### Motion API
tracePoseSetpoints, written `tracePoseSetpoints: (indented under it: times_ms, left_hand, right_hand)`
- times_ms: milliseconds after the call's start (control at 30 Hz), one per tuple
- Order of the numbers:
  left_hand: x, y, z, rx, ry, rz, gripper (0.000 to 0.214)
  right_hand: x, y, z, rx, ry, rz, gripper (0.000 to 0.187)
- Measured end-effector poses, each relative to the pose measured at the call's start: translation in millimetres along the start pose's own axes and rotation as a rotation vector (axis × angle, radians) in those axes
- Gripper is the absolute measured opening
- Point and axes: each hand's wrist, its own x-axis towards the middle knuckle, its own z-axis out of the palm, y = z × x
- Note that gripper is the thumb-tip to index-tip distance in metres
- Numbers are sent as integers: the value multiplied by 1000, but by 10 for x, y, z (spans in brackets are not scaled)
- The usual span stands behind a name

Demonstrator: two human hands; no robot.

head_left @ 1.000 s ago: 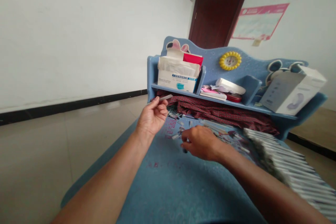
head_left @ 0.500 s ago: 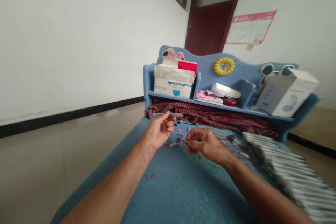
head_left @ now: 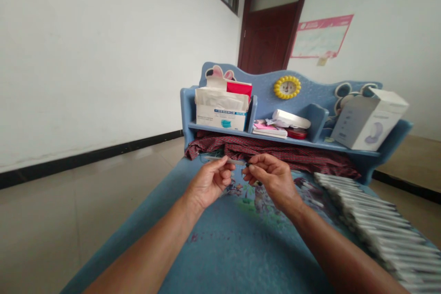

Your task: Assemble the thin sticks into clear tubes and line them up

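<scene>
Pinched between the thumb and fingers of my left hand [head_left: 208, 184] is a thin, pale, see-through pen barrel [head_left: 237, 162], held nearly level above the table. My right hand [head_left: 274, 179] grips a small black piece [head_left: 247, 164], like a pen cap or plug, with its fingertips. The black piece is at the barrel's right end; whether it sits inside the barrel or only touches it I cannot tell. To the right lies a long row of similar slim, pale pens [head_left: 382, 223], packed side by side.
The blue table [head_left: 237, 257] has a printed cartoon top. At its back stands a blue shelf [head_left: 254, 112] with a mask box [head_left: 220, 117], papers [head_left: 268, 129], a red tin [head_left: 296, 134] and a white box [head_left: 370, 121]. Checked cloth [head_left: 275, 151] lies below the shelf.
My right hand has moved up, bringing the small black piece to the right end of the pen barrel. My left hand has dropped slightly. The view has shifted a little to the right.
</scene>
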Motion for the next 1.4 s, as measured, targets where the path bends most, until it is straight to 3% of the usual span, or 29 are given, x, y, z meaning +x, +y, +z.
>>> tracePoseSetpoints:
  times_ms: [1400]
  left_hand:
    - [-44, 13, 51, 66, -36, 35, 20]
  right_hand:
    - [-58, 6, 45, 24, 17, -24, 20]
